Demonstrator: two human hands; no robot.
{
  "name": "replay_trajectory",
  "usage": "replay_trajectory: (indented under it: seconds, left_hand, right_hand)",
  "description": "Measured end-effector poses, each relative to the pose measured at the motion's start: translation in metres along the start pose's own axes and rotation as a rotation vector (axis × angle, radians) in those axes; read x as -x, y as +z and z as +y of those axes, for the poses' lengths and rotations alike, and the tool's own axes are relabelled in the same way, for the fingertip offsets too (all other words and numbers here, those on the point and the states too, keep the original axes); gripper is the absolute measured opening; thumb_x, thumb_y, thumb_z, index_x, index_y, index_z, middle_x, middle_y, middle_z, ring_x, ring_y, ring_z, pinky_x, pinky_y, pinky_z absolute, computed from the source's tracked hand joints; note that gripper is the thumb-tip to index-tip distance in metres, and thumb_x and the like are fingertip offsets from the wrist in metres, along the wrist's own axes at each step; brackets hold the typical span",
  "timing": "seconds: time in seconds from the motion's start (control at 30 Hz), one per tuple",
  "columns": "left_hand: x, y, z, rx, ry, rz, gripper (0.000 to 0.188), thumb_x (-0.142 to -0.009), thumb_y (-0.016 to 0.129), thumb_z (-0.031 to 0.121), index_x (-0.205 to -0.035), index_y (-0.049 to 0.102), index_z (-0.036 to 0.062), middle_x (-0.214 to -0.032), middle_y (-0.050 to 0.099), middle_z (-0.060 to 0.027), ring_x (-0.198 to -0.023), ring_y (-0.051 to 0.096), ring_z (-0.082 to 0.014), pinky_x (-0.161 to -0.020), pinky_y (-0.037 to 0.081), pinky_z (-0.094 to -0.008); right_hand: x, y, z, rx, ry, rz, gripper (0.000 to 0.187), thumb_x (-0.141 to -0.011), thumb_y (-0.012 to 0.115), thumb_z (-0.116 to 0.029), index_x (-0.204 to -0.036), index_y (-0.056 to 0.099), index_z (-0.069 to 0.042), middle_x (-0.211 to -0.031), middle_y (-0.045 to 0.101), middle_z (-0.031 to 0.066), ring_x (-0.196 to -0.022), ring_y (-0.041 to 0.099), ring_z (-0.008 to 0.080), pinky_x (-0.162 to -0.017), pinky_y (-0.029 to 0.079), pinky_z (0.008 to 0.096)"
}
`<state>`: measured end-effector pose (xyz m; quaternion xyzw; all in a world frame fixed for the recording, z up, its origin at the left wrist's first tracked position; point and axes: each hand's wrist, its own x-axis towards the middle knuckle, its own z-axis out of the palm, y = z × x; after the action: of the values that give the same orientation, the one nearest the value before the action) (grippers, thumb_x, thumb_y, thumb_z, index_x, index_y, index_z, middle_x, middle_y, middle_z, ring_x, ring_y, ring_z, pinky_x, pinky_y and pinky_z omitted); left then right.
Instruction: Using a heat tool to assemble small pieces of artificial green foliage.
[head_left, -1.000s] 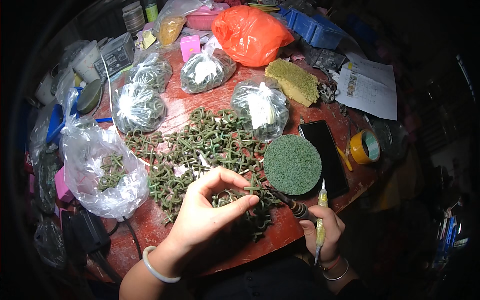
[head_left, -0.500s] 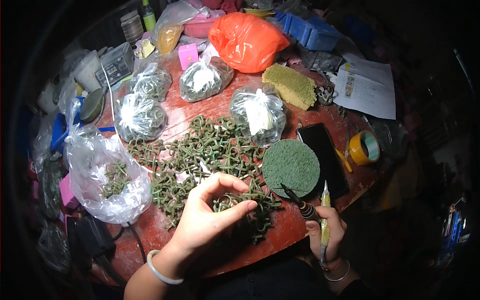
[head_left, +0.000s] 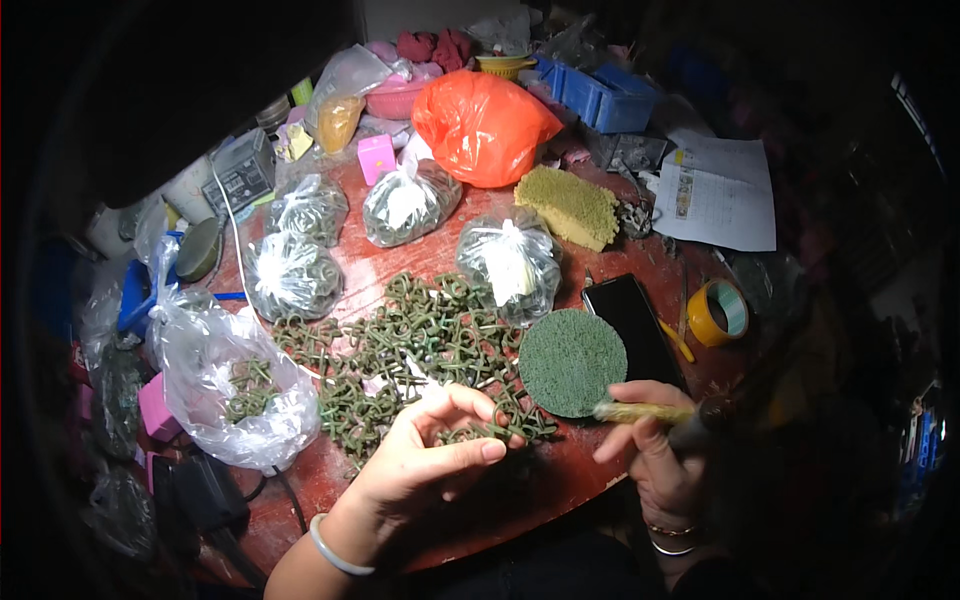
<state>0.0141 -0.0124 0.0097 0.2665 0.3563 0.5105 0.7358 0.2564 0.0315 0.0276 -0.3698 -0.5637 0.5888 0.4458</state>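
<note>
A pile of small green looped pieces (head_left: 400, 350) is spread over the middle of a red-brown round table (head_left: 560, 480). My left hand (head_left: 425, 460) rests at the pile's near edge, fingers curled and pinching at some of the green pieces. My right hand (head_left: 655, 440) is closed around a yellowish pen-like tool (head_left: 640, 411), held level, its tip next to a round green foam disc (head_left: 572, 362). A black phone (head_left: 632, 318) lies just beyond the disc.
Tied clear bags of green pieces (head_left: 510, 262) stand behind the pile. An open clear bag (head_left: 235, 390) sits at the left. An orange bag (head_left: 482, 125), a yellow-green sponge block (head_left: 568, 205), a tape roll (head_left: 718, 312), a paper sheet (head_left: 720, 190) and blue bins (head_left: 600, 92) lie farther back.
My right hand has risen from the table's edge and turned the tool from upright to level, near the foam disc. My left hand stays on the pile, fingers shifting slightly.
</note>
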Motion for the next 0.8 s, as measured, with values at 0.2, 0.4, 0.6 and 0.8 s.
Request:
replay_trajectory:
  seconds: [0.2,0.4,0.6,0.8]
  left_hand:
    - [0.003,-0.002,-0.001,0.187,-0.054,-0.121,0.025,-0.083,0.067,0.002,-0.104,0.055,0.0100,-0.098,0.068,-0.0105,-0.052,0.046,-0.0029,-0.042,0.031,-0.0158]
    - [0.002,-0.004,0.000,0.276,-0.090,-0.202,0.022,-0.085,0.065,0.004,-0.105,0.055,0.0058,-0.100,0.065,-0.0111,-0.054,0.046,-0.0038,-0.042,0.034,-0.0153]
    - [0.001,-0.007,-0.003,0.321,-0.109,-0.211,0.023,-0.085,0.064,0.005,-0.106,0.055,0.0053,-0.100,0.064,-0.0118,-0.056,0.044,-0.0041,-0.042,0.034,-0.0147]
    - [0.000,-0.007,-0.004,0.359,-0.112,-0.200,0.019,-0.087,0.063,0.005,-0.105,0.056,0.0062,-0.100,0.064,-0.0131,-0.057,0.044,-0.0044,-0.042,0.035,-0.0146]
  right_hand:
    - [-0.001,0.023,-0.001,0.052,-0.016,-0.043,0.020,-0.087,0.065,-0.002,-0.107,0.061,0.001,-0.099,0.064,0.0128,-0.087,0.063,0.0159,-0.080,0.050,0.0272]
    - [-0.013,0.031,0.011,-0.016,-0.207,-0.015,0.018,-0.080,0.065,0.012,-0.094,0.063,0.002,-0.090,0.063,0.0104,-0.078,0.062,0.0170,-0.071,0.050,0.0261]
    - [-0.018,0.030,0.016,0.029,-0.298,-0.185,0.019,-0.079,0.068,0.010,-0.095,0.062,0.001,-0.084,0.062,0.0092,-0.077,0.061,0.0146,-0.069,0.047,0.0241]
    - [-0.020,0.031,0.015,0.197,-0.370,-0.083,0.021,-0.077,0.070,0.011,-0.094,0.061,0.001,-0.084,0.064,0.0085,-0.074,0.061,0.0135,-0.065,0.048,0.0242]
